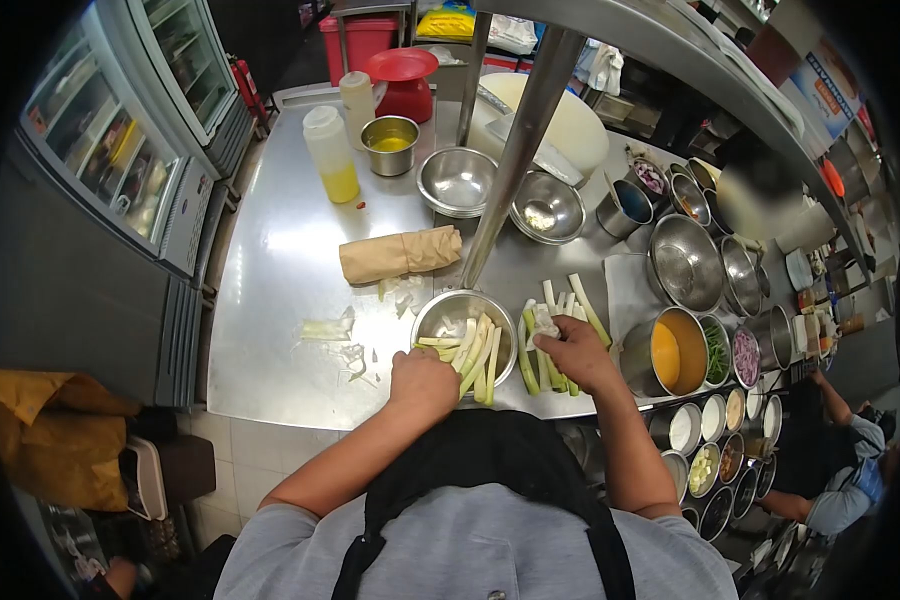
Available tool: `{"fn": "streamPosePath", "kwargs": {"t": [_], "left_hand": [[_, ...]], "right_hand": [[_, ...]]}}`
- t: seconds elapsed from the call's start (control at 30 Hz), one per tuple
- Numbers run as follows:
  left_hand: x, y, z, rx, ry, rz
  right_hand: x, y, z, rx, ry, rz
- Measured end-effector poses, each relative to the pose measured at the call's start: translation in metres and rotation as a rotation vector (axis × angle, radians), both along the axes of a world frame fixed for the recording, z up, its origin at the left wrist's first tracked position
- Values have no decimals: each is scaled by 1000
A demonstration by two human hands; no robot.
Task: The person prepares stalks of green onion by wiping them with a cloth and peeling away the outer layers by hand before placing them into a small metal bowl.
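Stalks, white shading to pale green, lean in a steel bowl close to the near edge of the bench, several of them jutting over the rim toward the person. The left hand is at the bowl's left side, beside the lower ends of the stalks, its fingers curled; whether they grip anything, I cannot tell. Just right of the bowl, more stalks lie loose on the bench, pointing roughly from the near edge toward the far side. Over these, the right hand pinches a crumpled whitish scrap between thumb and fingers.

Left of the bowl lie thin peelings and a short pale piece. Beyond them, a bundle wrapped in brown paper rests on its side. Toward the far left corner stand a squeeze bottle part-filled with yellow liquid, a second bottle, a small pot and a red scale. To the right of the loose stalks, a large pot holds something orange.
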State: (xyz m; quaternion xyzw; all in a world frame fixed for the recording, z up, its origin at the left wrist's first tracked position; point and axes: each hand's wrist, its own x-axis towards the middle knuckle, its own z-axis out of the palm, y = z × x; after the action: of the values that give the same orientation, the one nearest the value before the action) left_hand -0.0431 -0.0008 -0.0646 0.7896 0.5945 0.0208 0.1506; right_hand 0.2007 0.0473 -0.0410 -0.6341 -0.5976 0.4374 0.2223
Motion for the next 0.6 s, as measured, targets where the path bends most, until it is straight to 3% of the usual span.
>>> {"fn": "streamPosePath", "kwargs": {"t": [0.13,0.2,0.3,0.37,0.43,0.53,0.6], "left_hand": [[0,2,1,-27,-25,21],[-4,2,5,5,-87,66],[-16,-3,26,-49,-313,161],[-21,-9,38,-246,-768,315],[-15,-15,36,-249,-924,363],[-2,-23,29,90,-955,279],[-11,-25,38,19,-947,266]], "right_hand": [[-12,-7,6,-163,158,-53],[-18,-9,14,-222,496,-136],[-20,-12,25,-374,698,-224],[-30,-17,19,-482,860,-195],[-59,-28,19,-504,875,-184],[-104,-37,20,-353,749,-4],[-115,-27,26,-249,724,-20]]}}
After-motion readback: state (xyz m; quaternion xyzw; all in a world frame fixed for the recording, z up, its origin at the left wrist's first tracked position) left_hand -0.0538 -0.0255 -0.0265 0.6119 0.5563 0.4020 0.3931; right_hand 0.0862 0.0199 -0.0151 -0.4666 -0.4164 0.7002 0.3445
